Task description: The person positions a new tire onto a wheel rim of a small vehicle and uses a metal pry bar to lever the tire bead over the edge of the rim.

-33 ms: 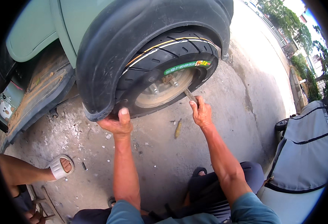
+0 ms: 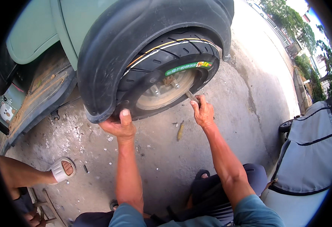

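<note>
A black tyre (image 2: 151,84) with a green and yellow label sits on a pale, dusty wheel rim (image 2: 166,94) beneath a black fender (image 2: 101,56). My left hand (image 2: 119,126) grips the tyre's lower left edge, thumb up against the sidewall, with the other fingers partly hidden under the tyre and fender. Between the thumb and fingers of my right hand (image 2: 204,111) is a worn, flat metal tyre lever (image 2: 191,96). Its far end meets the rim's lower right edge, beside the tyre's bead.
A yellowish, elongated object (image 2: 180,131) and small debris lie on the concrete ground (image 2: 158,151). Another person's sandalled foot (image 2: 63,169) is at left, by a small stool (image 2: 49,208). The pale green vehicle body (image 2: 33,30) rises above; a grey-covered vehicle (image 2: 309,151) stands at right.
</note>
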A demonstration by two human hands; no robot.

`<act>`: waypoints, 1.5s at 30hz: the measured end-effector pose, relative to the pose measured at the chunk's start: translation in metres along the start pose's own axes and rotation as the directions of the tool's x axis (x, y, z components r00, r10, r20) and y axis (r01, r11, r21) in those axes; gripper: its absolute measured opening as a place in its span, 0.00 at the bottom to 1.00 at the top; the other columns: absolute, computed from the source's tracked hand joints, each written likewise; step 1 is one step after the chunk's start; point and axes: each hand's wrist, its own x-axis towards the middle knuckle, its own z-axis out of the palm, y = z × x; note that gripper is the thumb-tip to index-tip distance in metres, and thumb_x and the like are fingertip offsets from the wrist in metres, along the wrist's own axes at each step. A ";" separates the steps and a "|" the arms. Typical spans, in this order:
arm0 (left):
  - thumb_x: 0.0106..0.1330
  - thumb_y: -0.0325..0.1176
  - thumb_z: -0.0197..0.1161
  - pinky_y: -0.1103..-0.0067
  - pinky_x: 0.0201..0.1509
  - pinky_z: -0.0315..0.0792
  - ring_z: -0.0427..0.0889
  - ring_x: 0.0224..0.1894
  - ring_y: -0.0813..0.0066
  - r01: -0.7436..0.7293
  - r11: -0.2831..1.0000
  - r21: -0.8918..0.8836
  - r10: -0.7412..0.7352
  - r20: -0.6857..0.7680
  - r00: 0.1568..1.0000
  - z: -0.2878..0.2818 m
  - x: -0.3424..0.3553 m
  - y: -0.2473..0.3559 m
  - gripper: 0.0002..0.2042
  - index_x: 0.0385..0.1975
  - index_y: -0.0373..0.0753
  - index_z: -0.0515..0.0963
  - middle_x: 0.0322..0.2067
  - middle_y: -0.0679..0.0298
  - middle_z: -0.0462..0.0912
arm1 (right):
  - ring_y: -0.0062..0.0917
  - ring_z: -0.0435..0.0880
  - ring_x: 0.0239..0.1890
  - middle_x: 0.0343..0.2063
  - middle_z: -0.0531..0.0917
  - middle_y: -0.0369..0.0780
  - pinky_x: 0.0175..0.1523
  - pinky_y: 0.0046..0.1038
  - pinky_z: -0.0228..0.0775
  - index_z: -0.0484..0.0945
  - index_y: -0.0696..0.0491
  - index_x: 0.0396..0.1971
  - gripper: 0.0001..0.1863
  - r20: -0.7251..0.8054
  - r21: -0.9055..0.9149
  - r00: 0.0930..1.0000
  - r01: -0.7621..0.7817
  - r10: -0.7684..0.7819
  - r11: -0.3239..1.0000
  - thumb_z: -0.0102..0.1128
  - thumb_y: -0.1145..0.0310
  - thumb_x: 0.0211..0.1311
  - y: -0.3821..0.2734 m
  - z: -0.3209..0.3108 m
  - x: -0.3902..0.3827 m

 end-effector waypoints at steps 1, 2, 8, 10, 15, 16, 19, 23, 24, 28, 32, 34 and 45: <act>0.61 0.48 0.68 0.65 0.69 0.63 0.70 0.64 0.56 0.046 0.999 -0.004 -0.046 -0.041 0.998 0.007 -0.005 0.005 0.42 0.68 0.26 0.58 0.64 0.47 0.66 | 0.52 0.83 0.27 0.22 0.83 0.48 0.32 0.44 0.73 0.73 0.52 0.41 0.21 -0.012 -0.004 1.000 -0.007 0.007 1.000 0.63 0.49 0.68 -0.001 0.000 0.005; 0.62 0.50 0.68 0.65 0.70 0.62 0.69 0.65 0.56 0.088 0.996 -0.004 -0.088 -0.080 0.993 0.011 -0.010 0.010 0.43 0.68 0.27 0.57 0.65 0.47 0.65 | 0.50 0.84 0.27 0.22 0.84 0.47 0.32 0.42 0.73 0.73 0.52 0.42 0.22 -0.022 -0.001 1.000 -0.014 0.014 1.000 0.64 0.48 0.67 -0.005 0.003 0.008; 0.65 0.66 0.62 0.62 0.74 0.56 0.63 0.70 0.56 0.379 0.917 -0.122 -0.398 -0.233 0.887 0.026 -0.032 0.006 0.50 0.71 0.27 0.54 0.69 0.48 0.60 | 0.44 0.82 0.21 0.19 0.82 0.42 0.29 0.40 0.72 0.71 0.52 0.39 0.32 -0.068 -0.024 0.994 -0.082 0.081 0.996 0.73 0.39 0.54 -0.024 0.007 0.018; 0.66 0.64 0.63 0.63 0.74 0.55 0.62 0.71 0.56 0.373 0.906 -0.201 -0.412 -0.210 0.887 0.020 -0.031 0.001 0.49 0.71 0.28 0.54 0.71 0.48 0.58 | 0.44 0.79 0.19 0.17 0.79 0.40 0.30 0.41 0.71 0.70 0.52 0.36 0.39 -0.096 -0.053 0.989 -0.113 0.108 0.992 0.76 0.33 0.44 -0.036 0.012 0.017; 0.62 0.58 0.71 0.64 0.72 0.59 0.66 0.67 0.59 0.351 0.930 -0.109 -0.368 -0.250 0.896 0.019 -0.013 0.020 0.46 0.67 0.28 0.58 0.65 0.51 0.65 | 0.47 0.81 0.25 0.18 0.80 0.45 0.35 0.44 0.71 0.70 0.54 0.35 0.40 -0.080 -0.008 0.944 -0.323 0.321 0.946 0.79 0.34 0.41 -0.059 0.025 0.005; 0.62 0.56 0.72 0.64 0.73 0.57 0.66 0.67 0.60 0.333 0.940 -0.073 -0.341 -0.250 0.906 0.019 -0.012 0.022 0.46 0.67 0.27 0.57 0.66 0.51 0.65 | 0.46 0.81 0.25 0.18 0.80 0.45 0.35 0.44 0.71 0.70 0.54 0.34 0.40 -0.061 0.002 0.928 -0.368 0.367 0.930 0.79 0.34 0.41 -0.063 0.025 0.002; 0.64 0.53 0.72 0.66 0.75 0.53 0.63 0.69 0.61 0.188 0.981 -0.048 -0.192 -0.104 0.976 0.007 -0.040 0.003 0.47 0.70 0.27 0.54 0.68 0.51 0.62 | 0.45 0.80 0.23 0.17 0.79 0.44 0.34 0.44 0.71 0.69 0.54 0.33 0.38 -0.029 0.003 0.904 -0.426 0.426 0.905 0.80 0.37 0.42 -0.072 0.021 0.005; 0.60 0.54 0.75 0.68 0.74 0.55 0.67 0.67 0.59 0.461 0.886 -0.046 -0.460 0.038 0.887 -0.019 -0.084 -0.040 0.53 0.73 0.29 0.48 0.65 0.51 0.66 | 0.44 0.80 0.22 0.15 0.78 0.44 0.32 0.44 0.70 0.69 0.54 0.34 0.38 -0.066 0.020 0.913 -0.402 0.402 0.915 0.79 0.37 0.43 -0.070 0.020 0.006; 0.60 0.54 0.75 0.68 0.73 0.57 0.68 0.65 0.61 0.481 0.869 -0.119 -0.480 0.036 0.876 -0.021 -0.089 -0.047 0.52 0.72 0.29 0.50 0.64 0.53 0.67 | 0.44 0.80 0.22 0.15 0.78 0.44 0.33 0.44 0.70 0.69 0.54 0.34 0.38 -0.044 0.032 0.905 -0.422 0.423 0.906 0.79 0.37 0.44 -0.075 0.019 0.007; 0.58 0.56 0.76 0.69 0.69 0.61 0.71 0.61 0.65 0.464 0.834 -0.297 -0.486 0.001 0.874 -0.002 -0.076 -0.046 0.48 0.67 0.28 0.59 0.61 0.57 0.71 | 0.44 0.81 0.23 0.17 0.79 0.44 0.35 0.43 0.72 0.71 0.55 0.37 0.38 -0.012 -0.024 0.900 -0.437 0.436 0.899 0.76 0.35 0.48 -0.074 0.021 0.002; 0.57 0.50 0.78 0.69 0.70 0.60 0.71 0.63 0.64 0.435 0.862 -0.260 -0.456 -0.025 0.890 -0.014 -0.050 -0.028 0.44 0.66 0.29 0.63 0.61 0.56 0.71 | 0.43 0.83 0.26 0.18 0.80 0.45 0.37 0.44 0.73 0.73 0.60 0.42 0.40 0.154 0.070 0.806 -0.586 0.572 0.807 0.72 0.34 0.52 -0.101 0.029 -0.014; 0.54 0.47 0.80 0.69 0.70 0.61 0.71 0.63 0.63 0.406 0.886 -0.224 -0.431 -0.072 0.900 -0.009 -0.039 -0.023 0.45 0.65 0.28 0.63 0.62 0.55 0.71 | 0.42 0.84 0.27 0.19 0.81 0.47 0.37 0.43 0.73 0.74 0.63 0.43 0.41 0.213 0.104 0.788 -0.606 0.577 0.789 0.70 0.34 0.55 -0.110 0.027 -0.014; 0.59 0.43 0.78 0.68 0.60 0.69 0.77 0.55 0.63 0.016 0.999 -0.047 -0.024 -0.173 0.985 0.017 -0.001 -0.010 0.34 0.59 0.29 0.72 0.55 0.56 0.78 | 0.25 0.72 0.22 0.17 0.74 0.37 0.29 0.35 0.66 0.74 0.59 0.34 0.31 0.328 0.223 0.822 -0.546 0.466 0.808 0.67 0.40 0.63 -0.120 0.033 -0.035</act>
